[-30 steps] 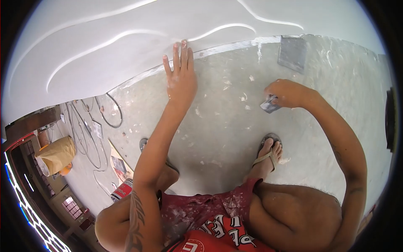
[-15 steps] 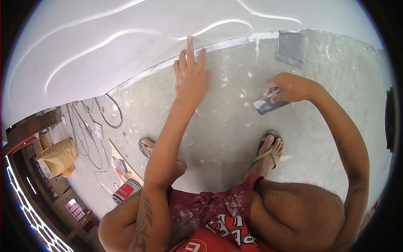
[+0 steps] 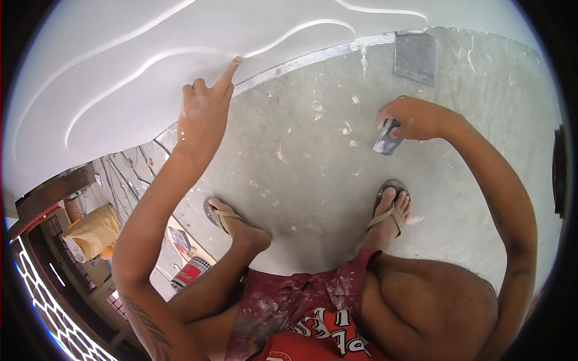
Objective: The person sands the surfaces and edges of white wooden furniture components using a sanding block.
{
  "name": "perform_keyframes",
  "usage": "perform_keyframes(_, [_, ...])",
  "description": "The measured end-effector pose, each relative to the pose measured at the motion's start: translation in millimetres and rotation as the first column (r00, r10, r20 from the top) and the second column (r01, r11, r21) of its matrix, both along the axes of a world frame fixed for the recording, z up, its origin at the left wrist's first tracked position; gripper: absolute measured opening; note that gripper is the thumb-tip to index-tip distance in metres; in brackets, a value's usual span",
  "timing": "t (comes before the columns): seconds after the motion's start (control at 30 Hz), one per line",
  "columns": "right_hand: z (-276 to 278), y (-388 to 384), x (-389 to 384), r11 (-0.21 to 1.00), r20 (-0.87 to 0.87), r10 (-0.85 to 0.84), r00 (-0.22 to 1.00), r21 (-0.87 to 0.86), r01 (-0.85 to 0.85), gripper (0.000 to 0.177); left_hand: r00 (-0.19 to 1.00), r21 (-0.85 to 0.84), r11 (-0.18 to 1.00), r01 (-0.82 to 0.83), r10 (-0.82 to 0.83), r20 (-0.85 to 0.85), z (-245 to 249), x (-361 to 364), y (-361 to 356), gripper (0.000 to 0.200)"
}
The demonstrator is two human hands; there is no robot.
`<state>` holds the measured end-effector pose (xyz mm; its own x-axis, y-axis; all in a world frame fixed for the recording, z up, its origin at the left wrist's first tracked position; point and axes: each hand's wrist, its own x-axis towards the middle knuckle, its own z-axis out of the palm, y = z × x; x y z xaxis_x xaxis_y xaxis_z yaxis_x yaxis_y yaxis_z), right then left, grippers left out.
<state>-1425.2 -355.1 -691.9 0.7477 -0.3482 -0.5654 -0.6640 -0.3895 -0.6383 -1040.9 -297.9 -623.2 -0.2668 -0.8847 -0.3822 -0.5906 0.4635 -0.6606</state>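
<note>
My left hand (image 3: 206, 114) reaches to a white panel (image 3: 138, 36) with raised wavy lines. Its index finger is stretched out, the tip at the end of one curved line near the lower edge. The other fingers are partly bent, and nothing is held. Over the floor on the right, my right hand (image 3: 415, 118) grips a grey, dusty piece of folded sandpaper (image 3: 387, 141) between thumb and fingers, apart from the panel. A flat dark grey sheet (image 3: 415, 59), looking like sandpaper, lies on the floor by the panel's edge.
The dusty concrete floor (image 3: 313, 186) has white flecks. My sandaled feet stand on it. At left are black cables (image 3: 120, 180), a red-and-white can (image 3: 191, 272), a board (image 3: 183, 243) and a brown paper bag (image 3: 93, 231).
My left hand has moved left along the panel, its index finger now angled right. My right hand stays in about the same place; the sandpaper in it has turned more upright.
</note>
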Motion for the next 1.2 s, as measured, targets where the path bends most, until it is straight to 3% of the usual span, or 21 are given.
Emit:
perform_keyframes(0.1, [6, 1, -2, 0.993, -0.097, -0.076, 0.992, 0.082, 0.084, 0.033, 0.995, -0.062, 0.993, 0.098, -0.100, -0.026, 9, 5, -1, 0.037])
perform_keyframes(0.17, [-7, 4, -10, 0.999, -0.018, -0.018, 1.000, -0.036, 0.017, 0.031, 0.992, -0.060, 0.990, 0.127, -0.128, -0.008, 19, 7, -4, 0.037])
perform_keyframes(0.27, [-16, 6, -13, 0.997, 0.027, 0.017, 0.999, -0.080, -0.015, 0.030, 0.987, -0.032, 0.987, 0.158, -0.157, 0.042, 34, 5, -7, 0.039])
perform_keyframes(0.33, [-24, 5, -12, 0.996, 0.098, -0.038, 0.994, -0.082, 0.047, 0.029, 0.961, -0.032, 0.968, 0.251, -0.245, 0.128, 38, 3, -8, 0.040])
perform_keyframes(0.4, [-15, 9, -4, 0.991, 0.169, -0.091, 0.981, -0.077, 0.105, 0.029, 0.943, -0.049, 0.944, 0.325, -0.321, 0.086, 33, 9, -15, 0.039])
perform_keyframes(0.47, [6, 12, 6, 0.911, 0.065, -0.410, 0.910, -0.021, 0.412, 0.027, 0.919, -0.076, 0.916, 0.395, -0.393, 0.046, 28, 12, -24, 0.038])
perform_keyframes(0.5, [25, 14, 14, 0.908, 0.064, -0.415, 0.907, -0.026, 0.418, 0.027, 0.898, -0.013, 0.908, 0.420, -0.413, 0.155, 25, 9, -29, 0.036])
perform_keyframes(0.53, [47, 17, 22, 0.828, -0.011, -0.555, 0.832, 0.084, 0.554, 0.031, 0.863, 0.050, 0.899, 0.436, -0.433, 0.260, 24, 6, -32, 0.034])
perform_keyframes(0.57, [60, 21, 27, 0.713, -0.100, -0.672, 0.733, 0.178, 0.678, 0.034, 0.861, 0.042, 0.896, 0.443, -0.438, 0.257, 23, 5, -33, 0.034])
perform_keyframes(0.6, [62, 24, 26, 0.708, -0.100, -0.680, 0.726, 0.167, 0.686, 0.034, 0.852, 0.064, 0.884, 0.464, -0.465, 0.242, 23, 3, -35, 0.029])
perform_keyframes(0.67, [65, 32, 24, 0.783, 0.098, -0.617, 0.781, 0.173, 0.597, 0.044, 0.836, 0.081, 0.864, 0.498, -0.503, 0.218, 22, 2, -39, 0.023])
perform_keyframes(0.8, [100, 50, 30, 0.819, 0.175, -0.573, 0.801, 0.094, 0.566, 0.046, 0.837, 0.022, 0.838, 0.545, -0.546, 0.036, 23, 12, -50, 0.011])
perform_keyframes(0.87, [122, 57, 38, 0.742, 0.023, -0.643, 0.765, 0.266, 0.615, 0.038, 0.811, 0.016, 0.811, 0.584, -0.583, -0.039, 26, 21, -56, 0.009])
perform_keyframes(0.9, [120, 65, 42, 0.727, 0.020, -0.659, 0.752, 0.271, 0.630, 0.038, 0.818, 0.007, 0.821, 0.571, -0.568, -0.090, 33, 25, -56, 0.015])
perform_keyframes(0.97, [113, 79, 53, 0.481, 0.046, -0.842, 0.537, 0.514, 0.710, 0.029, 0.818, 0.018, 0.824, 0.566, -0.558, -0.140, 51, 34, -50, 0.021])
perform_keyframes(1.07, [94, 88, 81, 0.340, -0.097, -0.887, 0.451, 0.525, 0.781, 0.027, 0.773, -0.041, 0.786, 0.617, -0.615, -0.152, 82, 43, -40, 0.020])
perform_keyframes(1.1, [84, 90, 96, 0.306, -0.104, -0.900, 0.424, 0.543, 0.782, 0.027, 0.808, -0.092, 0.828, 0.553, -0.560, -0.184, 91, 48, -34, 0.025])
perform_keyframes(1.13, [70, 90, 114, 0.278, -0.062, -0.923, 0.381, 0.576, 0.769, 0.027, 0.840, -0.144, 0.867, 0.476, -0.497, -0.219, 98, 54, -28, 0.030])
perform_keyframes(1.2, [45, 83, 158, 0.191, 0.000, -0.966, 0.257, 0.669, 0.719, 0.030, 0.811, -0.192, 0.843, 0.503, -0.537, -0.230, 110, 77, -17, 0.035])
